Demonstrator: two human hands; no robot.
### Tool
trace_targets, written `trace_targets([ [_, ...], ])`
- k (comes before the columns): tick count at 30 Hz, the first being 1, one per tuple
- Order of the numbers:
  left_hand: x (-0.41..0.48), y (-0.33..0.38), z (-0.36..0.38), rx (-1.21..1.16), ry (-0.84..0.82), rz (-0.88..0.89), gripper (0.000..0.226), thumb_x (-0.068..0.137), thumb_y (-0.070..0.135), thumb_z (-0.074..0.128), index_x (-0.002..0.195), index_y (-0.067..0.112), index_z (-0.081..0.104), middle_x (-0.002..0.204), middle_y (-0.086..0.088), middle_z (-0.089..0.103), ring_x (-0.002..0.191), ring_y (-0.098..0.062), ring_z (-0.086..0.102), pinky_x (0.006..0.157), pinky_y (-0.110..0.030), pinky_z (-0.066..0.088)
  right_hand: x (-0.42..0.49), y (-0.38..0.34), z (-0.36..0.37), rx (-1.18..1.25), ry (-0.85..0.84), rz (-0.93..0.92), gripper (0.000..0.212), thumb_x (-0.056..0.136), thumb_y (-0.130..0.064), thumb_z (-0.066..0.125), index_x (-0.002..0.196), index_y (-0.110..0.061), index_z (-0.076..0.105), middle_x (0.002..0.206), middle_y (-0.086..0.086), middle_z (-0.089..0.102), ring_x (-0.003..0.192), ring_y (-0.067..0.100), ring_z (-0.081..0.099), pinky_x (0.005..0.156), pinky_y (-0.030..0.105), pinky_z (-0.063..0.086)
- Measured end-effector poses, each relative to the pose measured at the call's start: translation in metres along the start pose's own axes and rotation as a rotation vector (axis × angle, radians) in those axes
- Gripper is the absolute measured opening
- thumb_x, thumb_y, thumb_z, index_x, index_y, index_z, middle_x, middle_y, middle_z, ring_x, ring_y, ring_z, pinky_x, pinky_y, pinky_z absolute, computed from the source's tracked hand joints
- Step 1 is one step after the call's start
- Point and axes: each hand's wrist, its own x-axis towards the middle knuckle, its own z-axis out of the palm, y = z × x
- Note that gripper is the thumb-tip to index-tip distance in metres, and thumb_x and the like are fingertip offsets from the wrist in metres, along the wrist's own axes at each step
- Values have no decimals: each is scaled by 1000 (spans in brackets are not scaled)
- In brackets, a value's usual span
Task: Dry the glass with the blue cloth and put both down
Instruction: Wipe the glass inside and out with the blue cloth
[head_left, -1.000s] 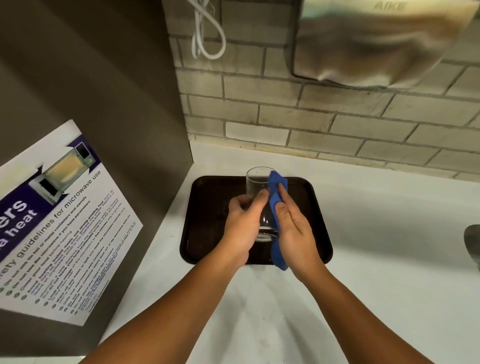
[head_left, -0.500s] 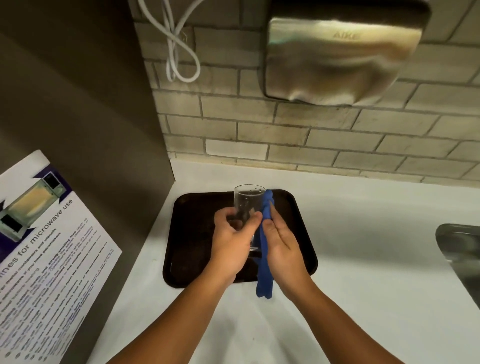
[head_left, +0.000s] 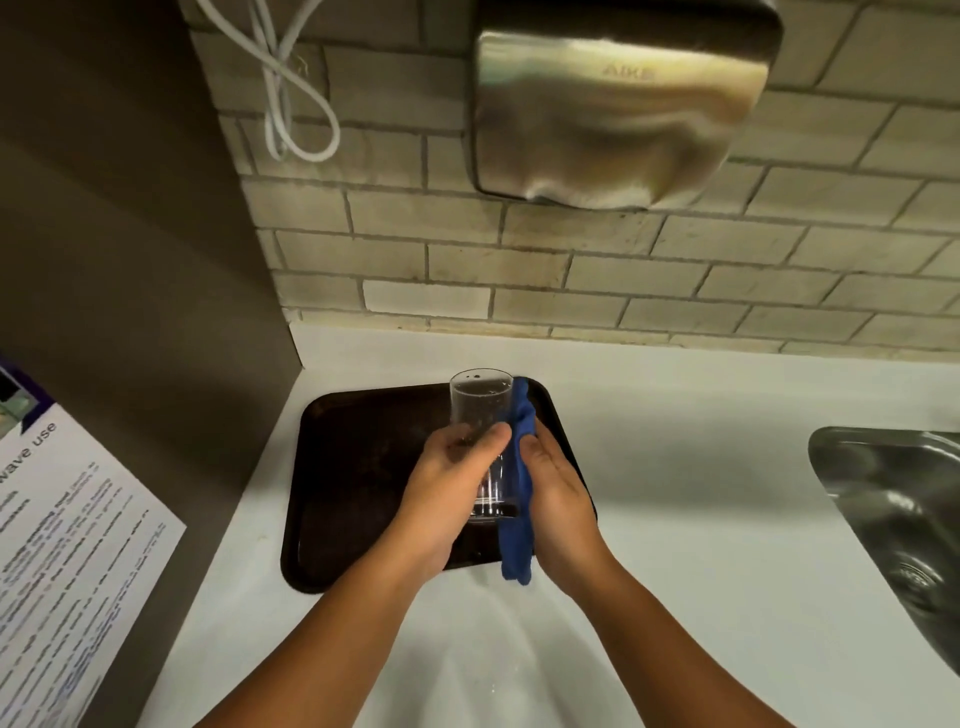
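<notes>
Since a moment ago my right hand (head_left: 558, 493) has flattened the blue cloth (head_left: 519, 499) more fully along the glass's (head_left: 480, 441) 3 o'clock side, while my left hand (head_left: 447, 488) has kept its fingers (head_left: 485, 436) curled tight round the glass from 9 o'clock, upright above the dark tray (head_left: 358, 467) on the white surface (head_left: 701, 467). Droplets show inside the rim, so I judge the drying unfinished. I'd turn the glass slowly with my left hand and keep my right fingers pressing the cloth on.
</notes>
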Motion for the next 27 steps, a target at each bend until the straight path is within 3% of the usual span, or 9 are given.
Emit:
trace_targets([
  [3,2,0,-6,-16,-18,-36,37,98,48,79,124,24,72,102,-4,89,91,-19,87,69,-31,67,2,-4,0,8,13,23,33,111,-39,49,128,-57,70,134,-9,77,125,13,73,112,39,54],
  [6,0,5,-9,-42,-51,-73,40,94,53,78,121,24,76,105,-8,89,92,-26,88,75,-41,68,1,-12,2,-38,36,-26,35,111,-40,50,143,-48,62,134,-12,76,123,11,73,102,28,61],
  [10,-2,10,-9,-48,-39,-125,44,93,52,77,119,18,81,100,-10,89,85,-27,87,68,-38,66,3,-16,2,-64,11,-60,41,116,-26,42,155,-29,55,140,2,74,130,24,70,109,39,58],
  [14,-5,16,-15,-108,-45,-150,36,103,51,68,112,24,90,110,-13,89,94,-25,88,66,-31,67,-14,-22,11,-342,-97,-280,43,114,-32,41,155,-46,47,170,-11,44,158,3,36,128,27,33],
  [20,-9,16,-15,-92,1,-198,39,103,47,69,119,16,84,99,-12,89,81,-22,88,60,-30,67,-1,-32,8,-339,-28,-162,46,117,-26,40,162,-29,44,157,-3,60,143,12,58,122,43,46],
  [24,-4,19,-22,-245,1,-240,47,110,50,57,119,11,83,110,-16,86,90,-26,86,72,-37,67,-29,-20,16,-550,-205,-414,46,116,-29,39,161,-38,43,170,-16,42,158,-1,35,128,25,32],
  [27,0,21,-28,-288,28,-258,47,110,50,56,120,11,80,105,-15,85,78,-23,86,68,-36,68,-31,-18,9,-497,-261,-388,44,117,-24,40,157,-42,47,164,-15,51,154,0,42,125,21,36],
])
